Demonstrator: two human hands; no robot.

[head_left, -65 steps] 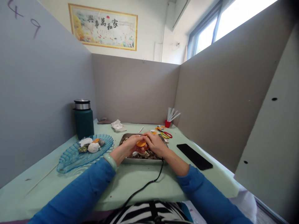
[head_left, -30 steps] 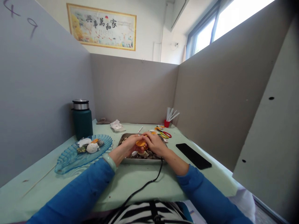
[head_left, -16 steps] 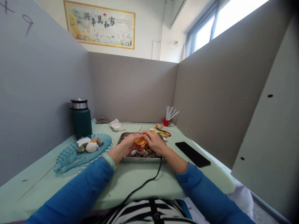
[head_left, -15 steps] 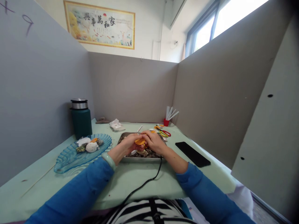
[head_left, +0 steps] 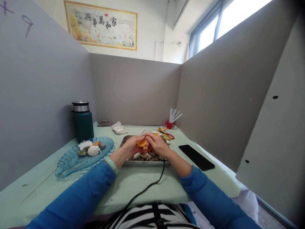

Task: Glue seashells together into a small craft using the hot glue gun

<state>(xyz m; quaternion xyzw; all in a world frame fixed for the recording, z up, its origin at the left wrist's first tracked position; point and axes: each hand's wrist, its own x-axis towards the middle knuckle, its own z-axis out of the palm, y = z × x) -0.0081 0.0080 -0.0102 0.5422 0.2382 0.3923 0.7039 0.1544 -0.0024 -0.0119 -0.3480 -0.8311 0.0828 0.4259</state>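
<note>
An orange scallop shell (head_left: 142, 143) rests in the fingers of my left hand (head_left: 132, 147), which is closed around it from the left. My right hand (head_left: 156, 144) is closed too, its fingertips meeting the left thumb at the shell's upper edge. Both hands are above a metal tray (head_left: 143, 163) that holds dark stones (head_left: 154, 157) and other shells, among them a pale one (head_left: 136, 155). My fingers hide part of the shell and much of the tray.
On the left, a blue scalloped plate (head_left: 69, 163) holds shells and stones beside a green bottle (head_left: 83, 124). Scissors (head_left: 168, 136), a red cup with white sticks (head_left: 169, 125) and crumpled tissue (head_left: 118, 128) are behind. A black phone (head_left: 196, 157) lies right; a black cable (head_left: 147, 188) crosses the front.
The orange shell has tilted slightly and shifted a little to the left in my fingers. Both hands stay together over the tray.
</note>
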